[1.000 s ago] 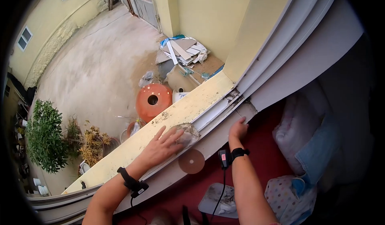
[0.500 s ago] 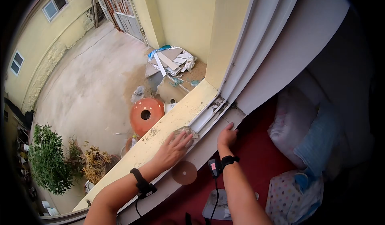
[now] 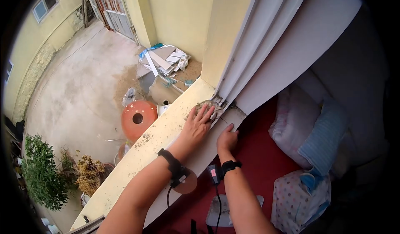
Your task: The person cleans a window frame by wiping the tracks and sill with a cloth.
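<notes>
Nothing is readable; the pink label (image 3: 213, 172) on the module (image 3: 215, 179) beside the right wristband (image 3: 231, 166) is too small.

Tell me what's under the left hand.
Under the left hand is what looks like a crumpled, dirty cloth, partly showing; whatever lies directly beneath the cloth is covered.

The left hand (image 3: 196, 129) and the crumpled cloth (image 3: 218, 109) under its fingers lie farther along the sill (image 3: 137, 167) than in the earlier views, now at the corner beside the upright window frame (image 3: 253, 50). The white strip formerly exposed ahead of the cloth is largely hidden. The left wrist device (image 3: 178, 179), previously apart from the brown disc (image 3: 190, 184), overlaps it.
</notes>
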Motion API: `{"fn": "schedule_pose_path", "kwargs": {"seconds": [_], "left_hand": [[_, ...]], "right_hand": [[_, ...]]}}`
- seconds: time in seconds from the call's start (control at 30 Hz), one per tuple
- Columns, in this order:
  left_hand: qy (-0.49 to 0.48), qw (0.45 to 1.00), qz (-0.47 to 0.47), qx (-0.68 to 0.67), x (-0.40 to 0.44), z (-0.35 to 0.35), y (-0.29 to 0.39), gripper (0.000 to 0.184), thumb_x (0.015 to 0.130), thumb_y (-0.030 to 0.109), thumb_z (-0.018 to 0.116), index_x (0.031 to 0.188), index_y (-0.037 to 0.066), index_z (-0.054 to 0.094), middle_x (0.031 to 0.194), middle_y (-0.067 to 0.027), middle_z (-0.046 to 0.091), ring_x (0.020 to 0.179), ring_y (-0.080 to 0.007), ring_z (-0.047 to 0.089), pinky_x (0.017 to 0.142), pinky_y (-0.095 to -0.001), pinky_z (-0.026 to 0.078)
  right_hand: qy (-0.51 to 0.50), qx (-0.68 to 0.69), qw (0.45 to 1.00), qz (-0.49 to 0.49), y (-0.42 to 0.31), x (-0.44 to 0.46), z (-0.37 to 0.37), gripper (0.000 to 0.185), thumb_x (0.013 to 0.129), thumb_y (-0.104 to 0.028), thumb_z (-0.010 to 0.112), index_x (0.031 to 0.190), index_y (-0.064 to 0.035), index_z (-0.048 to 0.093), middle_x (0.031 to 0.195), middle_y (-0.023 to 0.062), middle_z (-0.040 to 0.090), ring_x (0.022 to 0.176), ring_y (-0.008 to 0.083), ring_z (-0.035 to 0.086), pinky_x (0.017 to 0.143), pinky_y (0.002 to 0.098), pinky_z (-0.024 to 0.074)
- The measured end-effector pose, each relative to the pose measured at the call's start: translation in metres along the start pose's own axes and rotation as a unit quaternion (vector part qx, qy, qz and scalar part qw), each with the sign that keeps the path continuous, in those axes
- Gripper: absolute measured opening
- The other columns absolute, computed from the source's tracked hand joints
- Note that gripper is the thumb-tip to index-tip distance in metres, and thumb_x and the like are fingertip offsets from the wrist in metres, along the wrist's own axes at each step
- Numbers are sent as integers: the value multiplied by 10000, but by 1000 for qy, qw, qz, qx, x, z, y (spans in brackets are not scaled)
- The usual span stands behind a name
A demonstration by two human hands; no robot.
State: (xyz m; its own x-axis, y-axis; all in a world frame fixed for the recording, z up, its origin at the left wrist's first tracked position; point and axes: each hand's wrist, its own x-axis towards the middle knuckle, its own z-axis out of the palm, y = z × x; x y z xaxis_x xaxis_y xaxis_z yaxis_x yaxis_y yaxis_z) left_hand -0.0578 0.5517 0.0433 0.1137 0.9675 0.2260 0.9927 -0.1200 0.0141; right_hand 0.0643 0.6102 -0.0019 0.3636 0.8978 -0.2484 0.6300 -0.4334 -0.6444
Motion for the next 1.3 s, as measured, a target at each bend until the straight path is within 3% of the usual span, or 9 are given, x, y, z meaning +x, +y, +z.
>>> {"fn": "schedule_pose_path", "kwargs": {"seconds": [0.23,0.47,0.53,0.77,0.83,0.93,1.07,1.27,1.3], "left_hand": [[-39,999,8,-19,-70,-3,11,332,817,164,453,1067,-3,594,1362,-96,398,1319,-250,278,1069,-397,236],[-86,983,-99,-126,-194,-71,32,277,806,116,491,987,-70,589,1375,-148,360,1264,-308,346,1025,-377,299],[-138,950,-197,-199,-212,-99,40,268,851,159,488,990,-45,592,1388,-156,341,1267,-318,342,1025,-376,305],[-190,961,-129,-154,-209,-92,16,237,890,169,437,987,15,589,1441,-161,252,1254,-326,370,990,-406,348],[-249,910,-118,-310,-197,-90,4,217,889,156,441,976,15,580,1439,-165,240,1163,-303,474,936,-392,410],[-160,931,-92,-314,-199,-72,2,193,861,97,481,1012,21,574,1372,-176,354,1047,-293,553,843,-374,476],[-61,945,-91,-307,-194,-60,6,280,793,16,522,1071,33,552,1295,-159,448,1067,-314,529,860,-364,468],[6,947,-159,-278,-139,-43,4,263,783,83,624,1042,43,608,857,-117,609,805,-286,595,691,-363,501],[5,947,-160,-279,-132,-38,3,263,783,83,624,1042,43,608,857,-117,609,805,-286,595,691,-363,501]], "right_hand": [[10,-11,1000,-13,3,2,4,604,904,-446,353,1137,100,465,990,293,595,916,429,582,777,473,479],[0,3,1000,2,5,5,7,627,901,-459,348,1196,86,440,1046,292,580,947,421,578,798,461,481],[-10,5,1000,10,4,4,6,628,901,-461,346,1203,82,435,1065,290,573,957,418,576,805,459,480],[-19,12,1000,8,7,5,9,626,903,-457,343,1203,85,435,1047,291,580,959,416,576,804,465,479],[0,7,1000,12,5,4,10,613,904,-455,343,1181,81,452,1030,286,588,943,418,580,797,470,479],[-3,23,1000,8,3,2,5,606,902,-457,347,1162,78,465,1017,283,592,929,422,583,788,476,478],[-17,-25,999,17,6,5,5,607,901,-458,351,1161,79,463,1011,284,593,925,423,582,784,477,478],[-12,-22,1000,7,8,8,8,615,898,-463,353,1169,79,456,1020,284,590,933,423,578,791,474,474],[-10,-19,1000,14,5,5,6,616,898,-464,354,1170,79,455,1023,284,589,937,422,578,795,472,472]]}}
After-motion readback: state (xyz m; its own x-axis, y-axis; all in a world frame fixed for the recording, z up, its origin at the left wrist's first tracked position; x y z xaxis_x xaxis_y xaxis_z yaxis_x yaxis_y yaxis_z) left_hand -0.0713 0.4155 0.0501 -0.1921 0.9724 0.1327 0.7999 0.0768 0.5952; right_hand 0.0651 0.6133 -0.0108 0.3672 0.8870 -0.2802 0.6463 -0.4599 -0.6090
